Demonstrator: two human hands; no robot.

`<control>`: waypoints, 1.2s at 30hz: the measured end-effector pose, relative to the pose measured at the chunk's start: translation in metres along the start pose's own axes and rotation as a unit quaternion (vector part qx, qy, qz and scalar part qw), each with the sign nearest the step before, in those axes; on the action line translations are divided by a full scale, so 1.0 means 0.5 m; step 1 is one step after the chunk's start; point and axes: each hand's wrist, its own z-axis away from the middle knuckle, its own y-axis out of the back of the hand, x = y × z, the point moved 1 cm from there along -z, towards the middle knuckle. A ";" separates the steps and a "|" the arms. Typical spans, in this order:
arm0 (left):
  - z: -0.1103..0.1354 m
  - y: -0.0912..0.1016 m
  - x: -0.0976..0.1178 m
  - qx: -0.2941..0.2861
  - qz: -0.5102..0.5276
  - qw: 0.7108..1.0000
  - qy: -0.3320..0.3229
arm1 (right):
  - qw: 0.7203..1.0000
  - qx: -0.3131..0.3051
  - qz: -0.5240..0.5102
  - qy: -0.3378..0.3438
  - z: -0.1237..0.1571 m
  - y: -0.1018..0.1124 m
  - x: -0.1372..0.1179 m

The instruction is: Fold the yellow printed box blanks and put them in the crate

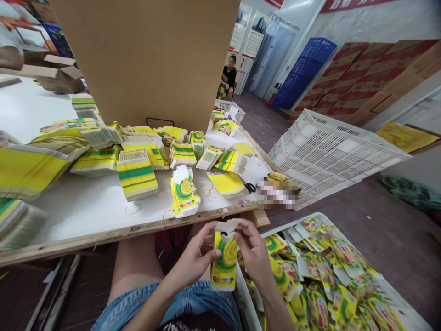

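Note:
A small yellow and green carton [224, 264] with a swirl print is held upright above my lap, its white top flaps raised. My left hand [201, 253] grips its left side, thumb on the front face. At the upper right corner, my right hand [251, 246] pinches the white flap. On the table just ahead lies a small pile of similar cartons [186, 193]. To my right, a white crate [320, 215] is heaped with more yellow cartons [313, 276].
Bundles of flat yellow cartons [138, 177] spread across the white table [103, 202]. Black-handled scissors [250, 186] lie near its right edge, by bananas [277, 177]. A large cardboard sheet [148, 59] stands ahead. Stacked white crates [337, 151] are at right. A person [230, 76] sits farther back.

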 end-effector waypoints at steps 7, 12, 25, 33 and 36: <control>-0.003 0.003 -0.003 0.061 -0.147 0.987 -0.031 | 0.991 -0.110 0.024 -0.079 -0.002 0.012 -0.019; -0.003 0.004 -0.001 0.033 -0.155 0.987 -0.030 | 0.981 -0.084 0.131 -0.113 -0.005 -0.006 -0.018; -0.007 0.002 0.006 0.051 -0.021 0.998 0.012 | 0.981 -0.116 0.122 -0.098 0.009 0.002 -0.005; -0.004 0.005 -0.001 0.066 -0.039 0.997 -0.002 | 0.979 -0.104 0.140 -0.103 0.010 -0.012 -0.011; -0.005 0.004 -0.004 0.067 -0.033 0.997 0.004 | 0.977 -0.110 0.152 -0.105 0.010 -0.013 -0.016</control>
